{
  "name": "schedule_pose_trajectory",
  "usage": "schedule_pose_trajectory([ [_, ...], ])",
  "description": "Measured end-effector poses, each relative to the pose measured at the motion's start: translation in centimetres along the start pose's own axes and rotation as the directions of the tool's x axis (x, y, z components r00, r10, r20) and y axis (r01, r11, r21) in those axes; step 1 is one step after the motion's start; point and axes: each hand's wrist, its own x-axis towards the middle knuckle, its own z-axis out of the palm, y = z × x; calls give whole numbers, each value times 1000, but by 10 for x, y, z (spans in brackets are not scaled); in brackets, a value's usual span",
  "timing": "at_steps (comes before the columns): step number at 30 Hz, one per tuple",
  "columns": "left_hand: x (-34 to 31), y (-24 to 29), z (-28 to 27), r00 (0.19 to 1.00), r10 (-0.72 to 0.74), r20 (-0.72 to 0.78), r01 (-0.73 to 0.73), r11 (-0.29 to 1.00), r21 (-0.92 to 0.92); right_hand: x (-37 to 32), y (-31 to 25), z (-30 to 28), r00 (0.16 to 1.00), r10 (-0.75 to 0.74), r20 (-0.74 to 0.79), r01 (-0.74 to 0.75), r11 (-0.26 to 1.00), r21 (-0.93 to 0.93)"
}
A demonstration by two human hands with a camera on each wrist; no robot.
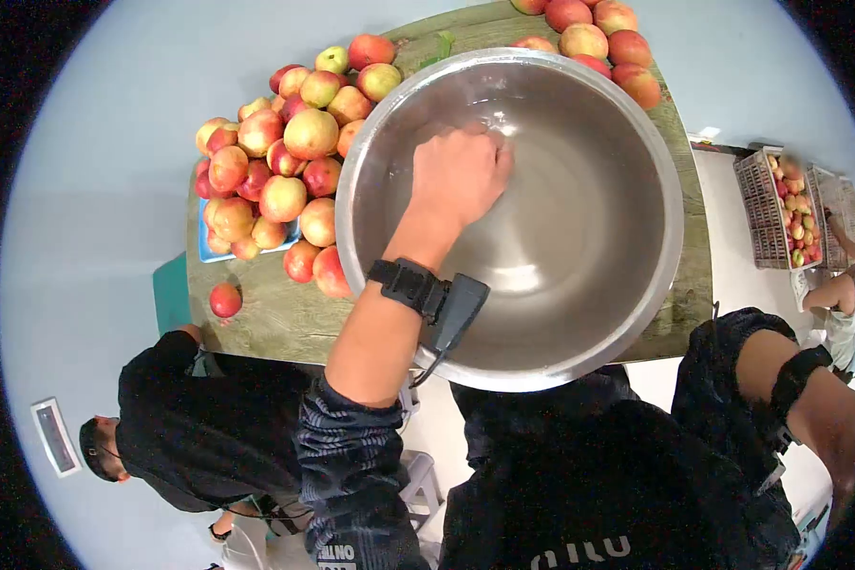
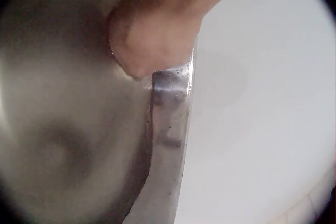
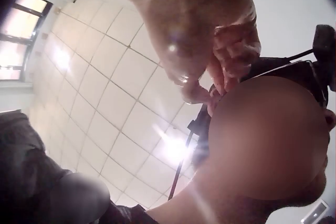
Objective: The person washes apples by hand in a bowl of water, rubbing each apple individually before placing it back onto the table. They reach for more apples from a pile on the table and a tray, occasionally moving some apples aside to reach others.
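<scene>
In the head view, a large steel basin (image 1: 670,237) holds slightly cloudy water. The left hand (image 1: 461,171) is down inside it near the far left wall, knuckles up and fingertips hidden; whether it holds anything cannot be told. The left wrist view shows that hand (image 2: 155,37) bent downward beside the basin's rim (image 2: 170,124). Raised to the wearer's head, the wet right hand (image 3: 210,40) has bent fingers (image 3: 233,58) touching beside the black headgear (image 3: 294,69); whether they pinch it is unclear. In the head view, the right forearm reaches the lower right edge.
Peaches (image 1: 311,134) are heaped left of the basin, partly on a blue tray (image 1: 205,249), with more (image 1: 582,41) behind it. A single peach (image 1: 226,300) lies at the table's left. Another person (image 1: 209,408) is at lower left; crates (image 1: 762,211) of peaches stand at right.
</scene>
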Motion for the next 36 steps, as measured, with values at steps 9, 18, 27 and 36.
schedule_pose_trajectory([
  [9, -1, 2, 1, 993, -114, -28, 105, 972, -212, -7, 4, 1, 999, -25, -40, 24, 999, -23],
  [18, 6, -10, -14, 945, -198, 261, 271, 920, -284, 0, 22, 15, 979, -5, -203, -36, 979, -199],
  [27, 15, -37, 16, 917, -393, 65, 365, 765, -531, 56, 169, 88, 703, 693, 161, -98, 319, -943],
  [36, 7, -31, 0, 895, -360, 262, 378, 302, -875, 40, 294, 89, 571, 795, 205, -269, 417, -868],
])
